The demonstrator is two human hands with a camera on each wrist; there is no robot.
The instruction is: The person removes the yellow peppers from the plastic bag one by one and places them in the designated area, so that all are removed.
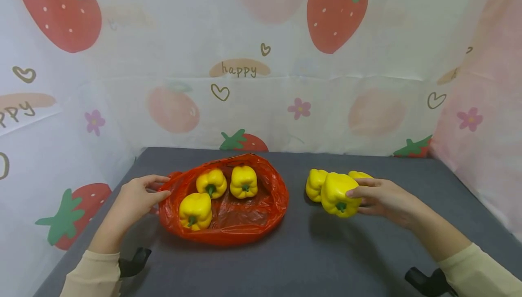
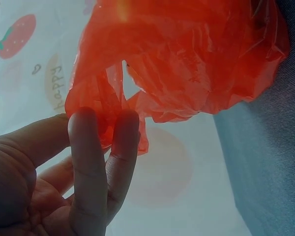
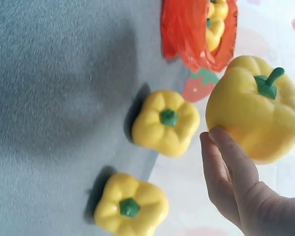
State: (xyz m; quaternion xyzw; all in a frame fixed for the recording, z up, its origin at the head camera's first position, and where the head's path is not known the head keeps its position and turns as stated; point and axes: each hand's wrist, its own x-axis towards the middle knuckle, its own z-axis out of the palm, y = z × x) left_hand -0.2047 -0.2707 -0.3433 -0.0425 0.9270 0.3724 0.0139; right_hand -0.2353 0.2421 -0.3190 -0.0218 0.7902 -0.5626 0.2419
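My left hand (image 1: pixel 136 199) pinches the left edge of a red plastic bag (image 1: pixel 244 238). In the left wrist view, the fingers (image 2: pixel 88 162) meet on a gathered loop of the thin plastic. The bag lies with its mouth wide, and three yellow bell peppers with green stems sit inside, one (image 1: pixel 195 211) toward the front left. My right hand (image 1: pixel 383 199) grips another yellow bell pepper (image 3: pixel 250 113), raised above the table. Two more peppers stand on the table behind it, one (image 3: pixel 167 123) nearer the bag and the other (image 3: pixel 132 204) farther to the right.
A dark grey table (image 1: pixel 277 260) lies under everything. Curtains printed with strawberries and hearts (image 1: pixel 244 106) enclose its back and sides. Black straps with small dark devices (image 1: pixel 136 263) are worn at both wrists, over cream sleeves (image 1: pixel 94 274).
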